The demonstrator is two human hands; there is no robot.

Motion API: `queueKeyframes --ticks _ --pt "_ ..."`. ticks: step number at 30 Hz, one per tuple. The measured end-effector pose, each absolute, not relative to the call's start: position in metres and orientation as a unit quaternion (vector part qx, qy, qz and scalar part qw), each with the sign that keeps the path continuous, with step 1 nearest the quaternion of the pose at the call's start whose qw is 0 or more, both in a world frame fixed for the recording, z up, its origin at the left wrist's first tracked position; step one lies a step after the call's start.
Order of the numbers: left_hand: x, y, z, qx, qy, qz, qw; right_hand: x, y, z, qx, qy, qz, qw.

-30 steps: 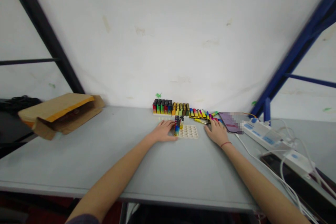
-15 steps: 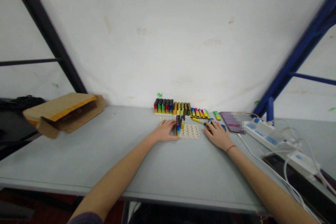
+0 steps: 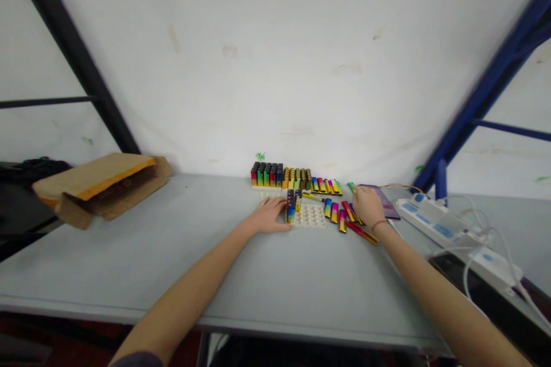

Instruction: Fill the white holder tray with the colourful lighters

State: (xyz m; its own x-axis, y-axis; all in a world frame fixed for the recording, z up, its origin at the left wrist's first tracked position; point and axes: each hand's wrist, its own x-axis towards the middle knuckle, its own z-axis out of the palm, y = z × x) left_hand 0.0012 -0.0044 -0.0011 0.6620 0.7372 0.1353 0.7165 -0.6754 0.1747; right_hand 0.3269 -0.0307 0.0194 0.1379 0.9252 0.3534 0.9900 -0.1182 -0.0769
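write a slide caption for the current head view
Left hand at a partly filled lighter tray, right hand beside loose lighters.

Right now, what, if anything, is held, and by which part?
Left hand cups the white tray by its left end; right hand at green lighter, grip hidden.

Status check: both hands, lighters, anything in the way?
Left hand beside nearer standing lighters, at white tray. Right hand by green lighter, grip unclear. Loose lighters right of tray. Possible crowding: purple slab, partly hidden by right hand.
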Motion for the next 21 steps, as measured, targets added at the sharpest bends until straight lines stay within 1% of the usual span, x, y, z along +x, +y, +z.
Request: queueKeyframes --ticks 3,5,15,17,18,19,21 --pt "0.002 -0.006 0.001 0.909 0.402 0.092 0.055 0.334 -0.005 0.025 -0.771 -0.626 -0.097 0.057" --pt "0.002 -0.007 0.002 0.909 0.402 0.093 0.055 0.332 0.008 0.024 -0.778 -0.622 -0.076 0.032" --pt "0.003 -0.008 0.003 0.909 0.403 0.092 0.057 0.324 0.025 0.016 -0.806 -0.587 -0.054 0.054" --pt "0.004 -0.008 0.002 0.909 0.402 0.093 0.058 0.325 0.019 0.018 -0.802 -0.589 -0.06 0.076" --pt "0.004 -0.008 0.002 0.909 0.402 0.094 0.057 0.325 0.015 0.02 -0.8 -0.589 -0.056 0.104" --pt "0.004 -0.008 0.002 0.909 0.401 0.095 0.056 0.323 0.01 0.021 -0.796 -0.587 -0.041 0.145" --pt "0.004 -0.007 0.002 0.909 0.401 0.097 0.056 0.314 -0.001 0.021 -0.766 -0.587 0.016 0.261"
